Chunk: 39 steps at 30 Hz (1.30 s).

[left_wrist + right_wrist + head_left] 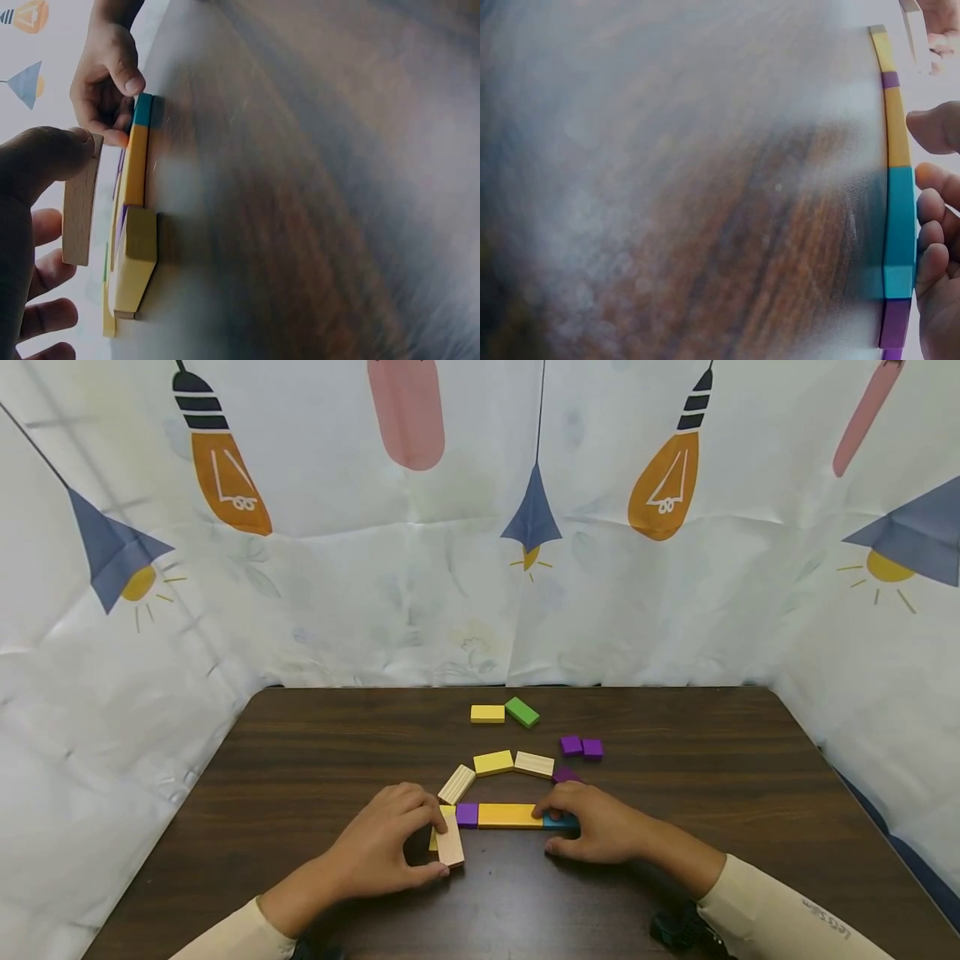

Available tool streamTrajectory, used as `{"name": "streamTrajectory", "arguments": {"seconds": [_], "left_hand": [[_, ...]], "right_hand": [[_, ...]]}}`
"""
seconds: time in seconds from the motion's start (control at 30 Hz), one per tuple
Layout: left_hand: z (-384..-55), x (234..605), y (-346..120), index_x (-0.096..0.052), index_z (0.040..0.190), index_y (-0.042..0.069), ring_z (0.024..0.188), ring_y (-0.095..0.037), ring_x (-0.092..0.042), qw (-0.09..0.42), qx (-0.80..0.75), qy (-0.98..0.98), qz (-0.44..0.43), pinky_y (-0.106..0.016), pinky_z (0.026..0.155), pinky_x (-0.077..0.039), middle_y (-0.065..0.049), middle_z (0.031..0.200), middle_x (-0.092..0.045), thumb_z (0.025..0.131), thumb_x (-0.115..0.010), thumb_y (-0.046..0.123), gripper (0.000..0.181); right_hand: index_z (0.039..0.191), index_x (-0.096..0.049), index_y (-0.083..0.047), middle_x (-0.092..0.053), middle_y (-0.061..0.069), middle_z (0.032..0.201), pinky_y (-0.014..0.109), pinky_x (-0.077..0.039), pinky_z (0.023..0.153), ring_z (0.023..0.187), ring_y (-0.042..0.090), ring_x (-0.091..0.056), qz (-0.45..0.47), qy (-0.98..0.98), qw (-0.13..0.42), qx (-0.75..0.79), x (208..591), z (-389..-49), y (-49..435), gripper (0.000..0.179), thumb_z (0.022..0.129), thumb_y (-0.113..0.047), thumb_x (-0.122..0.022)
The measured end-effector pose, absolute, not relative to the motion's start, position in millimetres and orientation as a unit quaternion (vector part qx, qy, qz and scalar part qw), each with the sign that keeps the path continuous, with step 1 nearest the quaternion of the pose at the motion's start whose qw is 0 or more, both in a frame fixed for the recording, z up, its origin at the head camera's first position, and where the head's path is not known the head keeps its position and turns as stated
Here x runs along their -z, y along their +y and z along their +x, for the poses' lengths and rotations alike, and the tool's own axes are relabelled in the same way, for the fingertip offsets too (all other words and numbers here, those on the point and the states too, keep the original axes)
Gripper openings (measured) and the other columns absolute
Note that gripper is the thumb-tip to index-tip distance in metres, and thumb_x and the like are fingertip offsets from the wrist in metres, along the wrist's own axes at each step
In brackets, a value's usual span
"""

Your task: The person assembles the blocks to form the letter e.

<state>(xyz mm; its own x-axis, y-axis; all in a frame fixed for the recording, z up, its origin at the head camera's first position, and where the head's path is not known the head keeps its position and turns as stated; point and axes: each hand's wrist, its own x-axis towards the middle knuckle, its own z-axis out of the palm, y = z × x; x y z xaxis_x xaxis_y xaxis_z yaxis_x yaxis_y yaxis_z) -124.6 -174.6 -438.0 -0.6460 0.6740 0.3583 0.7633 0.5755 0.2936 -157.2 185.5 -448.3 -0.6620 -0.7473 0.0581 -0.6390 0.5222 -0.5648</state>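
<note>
My left hand [378,843] pinches a plain wooden block [451,842] between thumb and fingers. In the left wrist view that block [81,202] is held raised beside a yellow block [139,259], which it partly covers in the head view. From there a row runs rightward: a small purple block [467,816], a long orange block [510,816] and a teal block [557,822]. My right hand [603,827] is over the row's right end, its fingers loosely bent. Its index fingertip is right at the seam between orange and teal, with the thumb lower, near the table.
Behind the row curves an arc: a wooden block [457,784], a yellow block [492,763], another wooden block [534,765] and a purple one [566,774]. Farther back lie two purple cubes [582,747], a yellow block [487,714] and a green block [522,712]. Patterned cloth [405,610] hangs behind.
</note>
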Motion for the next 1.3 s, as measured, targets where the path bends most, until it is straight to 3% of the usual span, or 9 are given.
{"name": "streamTrajectory", "arguments": {"seconds": [0.3, 0.77, 1.3], "left_hand": [[-115, 443, -170, -0.064, 0.099, 0.028, 0.103, -0.008, -0.052, 0.126, 0.222, -0.869, -0.425, -0.041, 0.092, -0.045, 0.019, 0.105, -0.055, 0.074, -0.090, 0.047, 0.041], [-102, 447, -171, -0.064, 0.099, 0.030, 0.107, -0.006, -0.050, 0.104, 0.220, -0.873, -0.421, -0.037, 0.098, -0.042, 0.021, 0.106, -0.054, 0.075, -0.087, 0.053, 0.040], [-92, 452, -174, -0.063, 0.098, 0.030, 0.106, -0.007, -0.050, 0.113, 0.210, -0.873, -0.425, -0.040, 0.098, -0.042, 0.021, 0.107, -0.054, 0.076, -0.085, 0.058, 0.042]], "right_hand": [[0.125, -0.067, -0.019, -0.059, -0.012, 0.106, 0.030, -0.048, 0.084, 0.095, 0.007, -0.052, -0.402, 0.867, 0.096, 0.279, 448, -159, 185, 0.035, 0.092, -0.027, -0.077], [0.124, -0.067, -0.020, -0.059, -0.013, 0.105, 0.030, -0.048, 0.084, 0.095, 0.007, -0.052, -0.391, 0.872, 0.101, 0.274, 448, -157, 185, 0.034, 0.092, -0.028, -0.077], [0.124, -0.067, -0.019, -0.058, -0.013, 0.105, 0.030, -0.048, 0.085, 0.095, 0.007, -0.052, -0.396, 0.870, 0.101, 0.277, 448, -157, 185, 0.034, 0.093, -0.029, -0.076]]}}
